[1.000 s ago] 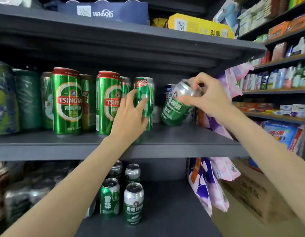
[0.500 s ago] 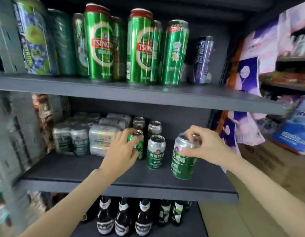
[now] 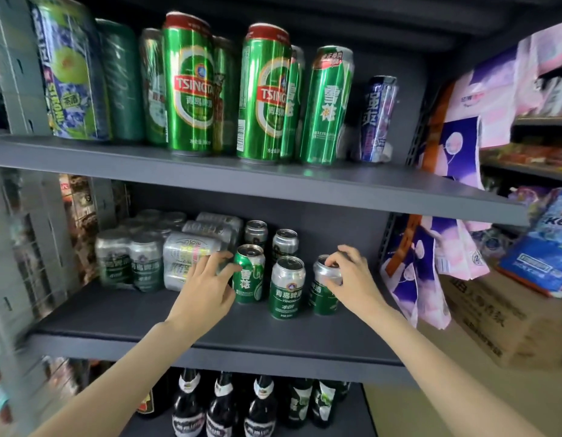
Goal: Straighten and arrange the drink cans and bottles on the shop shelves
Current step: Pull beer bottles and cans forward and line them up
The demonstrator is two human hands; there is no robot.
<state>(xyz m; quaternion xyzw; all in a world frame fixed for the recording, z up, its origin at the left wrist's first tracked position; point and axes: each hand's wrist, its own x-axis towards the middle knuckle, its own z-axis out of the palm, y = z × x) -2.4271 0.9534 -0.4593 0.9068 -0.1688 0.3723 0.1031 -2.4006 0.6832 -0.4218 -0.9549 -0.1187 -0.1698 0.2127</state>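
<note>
On the middle shelf (image 3: 210, 329) my right hand (image 3: 352, 279) grips the top of a short green and silver can (image 3: 320, 294) that stands upright at the right end of a front row. Beside it stands another short silver-topped can (image 3: 286, 287). My left hand (image 3: 207, 285) touches the side of a short green can (image 3: 249, 279) with thumb and fingertips. Two more short cans (image 3: 284, 244) stand behind. Tall green Tsingtao cans (image 3: 190, 86) line the upper shelf (image 3: 273, 181).
Shrink-wrapped packs of silver cans (image 3: 166, 250) fill the left of the middle shelf. Dark bottles (image 3: 223, 405) stand on the bottom shelf. A blue can (image 3: 377, 118) stands at the upper right. Hanging pink and purple packets (image 3: 431, 266) and a cardboard box (image 3: 500, 316) lie to the right.
My right hand has carried the short can down from the upper shelf and set it upright on the middle shelf. My left hand moved from a tall can to the short green can.
</note>
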